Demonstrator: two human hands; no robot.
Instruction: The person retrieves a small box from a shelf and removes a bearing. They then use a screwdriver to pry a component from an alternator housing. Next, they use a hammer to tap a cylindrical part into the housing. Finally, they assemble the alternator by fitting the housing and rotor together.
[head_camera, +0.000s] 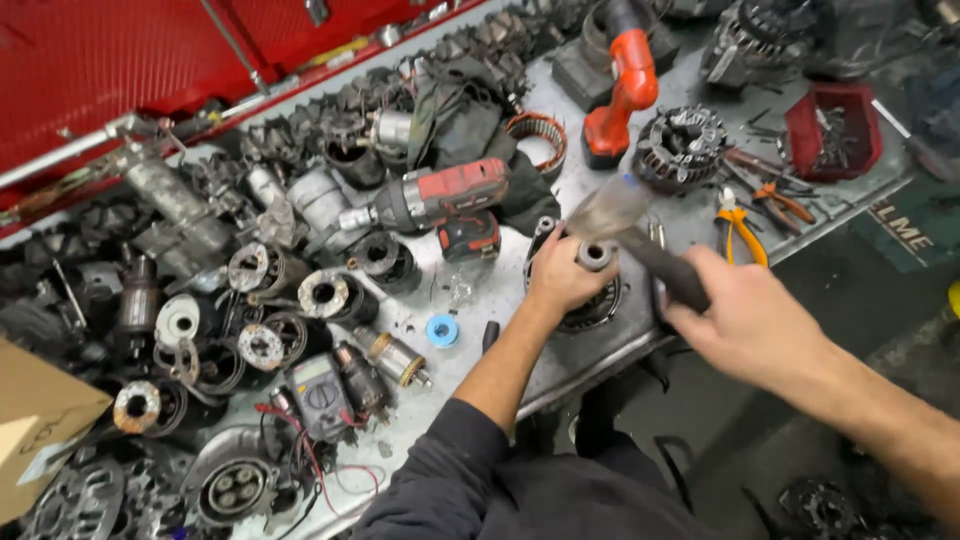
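Grey metal tabletop (690, 225), crowded with dismantled alternators and starter parts, runs along under a red cabinet wall. Near its front edge sits a round alternator housing (600, 308), and a short metal sleeve (594, 255) stands upright on its centre. The left hand (562, 278) is wrapped around that housing from the near side, thumb up against the sleeve, steadying it. The right hand (745, 318) is closed tight on the dark handle of a hammer (640, 240); the handle slants up and away to the left, so the blurred head (605, 208) hovers just above and a little beyond the sleeve. The sleeve's axis is vertical, the hammer's long axis crosses over it, and the left fingers lie right beside the striking spot. A red cordless drill (445, 200) lies just beyond, pliers (742, 232) to the right.
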